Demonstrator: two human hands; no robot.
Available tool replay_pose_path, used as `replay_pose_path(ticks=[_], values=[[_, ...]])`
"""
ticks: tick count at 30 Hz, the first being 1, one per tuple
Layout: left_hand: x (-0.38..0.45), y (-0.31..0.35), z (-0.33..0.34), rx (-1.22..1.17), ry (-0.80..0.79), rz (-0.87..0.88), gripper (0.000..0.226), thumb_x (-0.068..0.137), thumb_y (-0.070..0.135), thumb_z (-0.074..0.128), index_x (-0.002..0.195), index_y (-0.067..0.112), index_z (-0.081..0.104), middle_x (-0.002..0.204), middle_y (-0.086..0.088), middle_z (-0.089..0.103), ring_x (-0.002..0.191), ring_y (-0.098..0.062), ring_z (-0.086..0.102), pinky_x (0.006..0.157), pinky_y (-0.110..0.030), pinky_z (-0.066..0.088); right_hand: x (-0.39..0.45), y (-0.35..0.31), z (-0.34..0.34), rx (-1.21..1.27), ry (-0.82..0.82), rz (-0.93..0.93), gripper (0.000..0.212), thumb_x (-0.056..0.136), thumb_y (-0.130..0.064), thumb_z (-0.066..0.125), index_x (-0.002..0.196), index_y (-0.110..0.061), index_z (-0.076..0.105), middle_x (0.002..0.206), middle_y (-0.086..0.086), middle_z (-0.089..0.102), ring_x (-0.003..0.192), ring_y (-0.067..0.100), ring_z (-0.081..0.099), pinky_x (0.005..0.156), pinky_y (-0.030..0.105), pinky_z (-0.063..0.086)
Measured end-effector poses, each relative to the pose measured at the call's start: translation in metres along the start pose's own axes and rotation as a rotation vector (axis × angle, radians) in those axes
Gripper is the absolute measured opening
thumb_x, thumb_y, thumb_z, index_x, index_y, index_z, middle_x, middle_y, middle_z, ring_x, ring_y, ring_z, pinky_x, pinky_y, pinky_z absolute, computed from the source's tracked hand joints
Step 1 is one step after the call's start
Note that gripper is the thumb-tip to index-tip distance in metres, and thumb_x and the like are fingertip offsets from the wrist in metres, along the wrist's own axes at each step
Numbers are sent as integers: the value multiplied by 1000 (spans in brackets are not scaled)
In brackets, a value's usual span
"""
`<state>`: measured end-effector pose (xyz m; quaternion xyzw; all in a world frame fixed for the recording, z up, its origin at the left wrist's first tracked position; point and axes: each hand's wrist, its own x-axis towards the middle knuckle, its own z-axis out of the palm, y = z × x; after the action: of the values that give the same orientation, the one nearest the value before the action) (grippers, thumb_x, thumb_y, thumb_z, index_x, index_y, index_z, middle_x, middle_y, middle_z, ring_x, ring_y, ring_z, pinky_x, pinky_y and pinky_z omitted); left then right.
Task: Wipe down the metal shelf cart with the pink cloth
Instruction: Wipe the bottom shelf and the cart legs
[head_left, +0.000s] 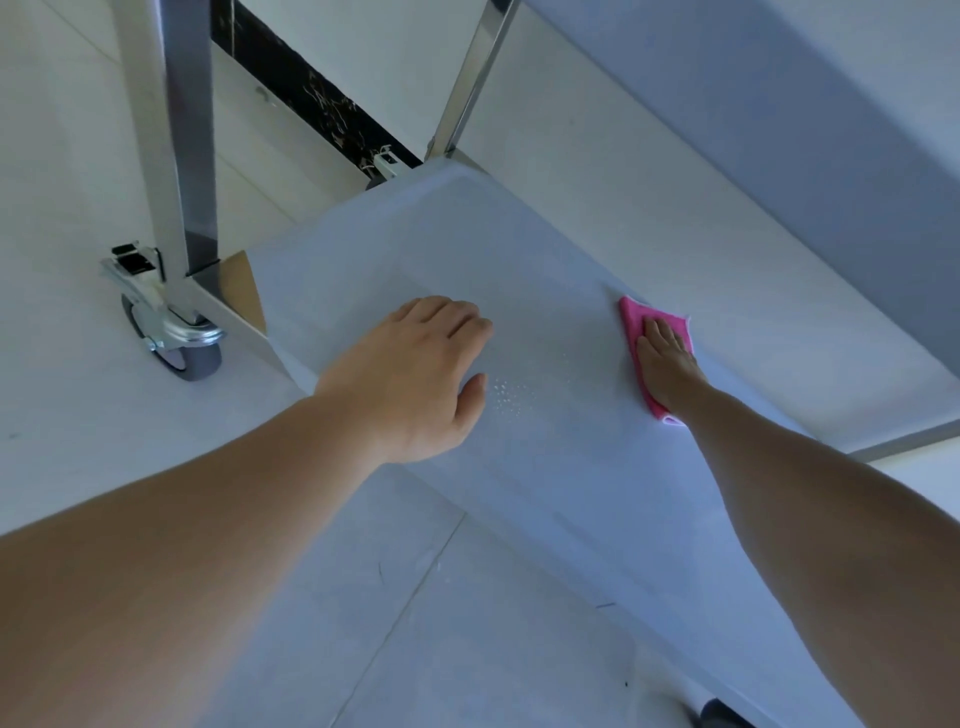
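Head view: right hand (667, 364) presses flat on the pink cloth (655, 340) (soft, likely damp, best palmed mid-fold); left hand (415, 374) rests loose-fingered on the cart's bottom shelf (363, 260).

pink cloth (655, 347): flat on lower shelf | metal shelf cart (415, 249): droplets, possibly water, near front edge

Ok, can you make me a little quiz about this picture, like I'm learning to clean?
1. True or false: the pink cloth lies under the right hand.
2. Where are the water droplets? A) beside the left hand on the lower shelf B) on the caster wheel C) on the cloth
3. Fill in: the left hand holds ____.

Key: 1 true; 2 A; 3 nothing
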<state>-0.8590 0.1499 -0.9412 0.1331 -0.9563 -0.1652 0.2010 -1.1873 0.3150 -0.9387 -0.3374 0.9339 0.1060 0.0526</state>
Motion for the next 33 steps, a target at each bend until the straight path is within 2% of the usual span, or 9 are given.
replay_pose_path(ticks=[3,7,11,15,19,23,28,33], values=[[0,1,1,-2,17,5,44,85,34,37,119,9,50,120,-8,55,112,-28,48,101,-37,37,-1,-2,1,-4,13,-30,50,101,-22,14,148,-8,4,157,8,-3,144,21,-5,118,38,-1],[0,1,1,10,13,12,44,86,34,38,121,9,49,123,-7,54,114,-28,47,104,-36,34,-11,-19,1,123,70,-85,49,101,-30,16,148,-19,8,158,0,1,144,14,-1,115,27,-3],[-1,2,0,18,29,-4,46,84,33,37,120,8,51,123,-9,56,115,-30,48,103,-38,35,-35,-44,-1,92,75,-255,49,101,-30,19,148,-23,5,157,-4,-1,142,7,-5,110,19,-8],[-1,3,-3,18,30,-15,45,83,31,38,118,7,52,120,-12,57,112,-32,49,101,-40,37,-89,-75,-2,89,69,-432,53,96,-39,14,146,-27,1,152,-12,-5,136,-1,-9,110,18,-11],[-1,3,-3,29,46,-2,41,83,28,39,115,6,53,116,-13,58,109,-33,50,99,-43,38,-150,-98,-3,110,34,-551,50,92,-45,9,137,-34,-9,150,-9,-8,142,9,-9,115,25,-8],[1,2,-1,10,67,-12,39,84,26,42,114,4,53,115,-14,58,107,-34,51,96,-45,39,-190,-112,3,97,-14,-613,55,89,-49,1,140,-33,-12,156,-4,-8,142,10,-15,117,32,-8],[1,-1,-5,-58,58,-17,37,87,17,49,121,3,50,123,-14,54,115,-33,48,101,-40,36,-197,-115,5,131,-34,-605,51,93,-45,6,140,-35,-12,156,-6,-9,142,7,-16,118,37,-4],[-17,-31,-28,0,48,11,33,84,14,47,113,2,58,117,-16,59,109,-37,52,96,-43,40,-199,-115,4,137,-22,-615,56,90,-48,2,142,-31,-6,157,-3,-5,143,10,-12,118,39,0]])
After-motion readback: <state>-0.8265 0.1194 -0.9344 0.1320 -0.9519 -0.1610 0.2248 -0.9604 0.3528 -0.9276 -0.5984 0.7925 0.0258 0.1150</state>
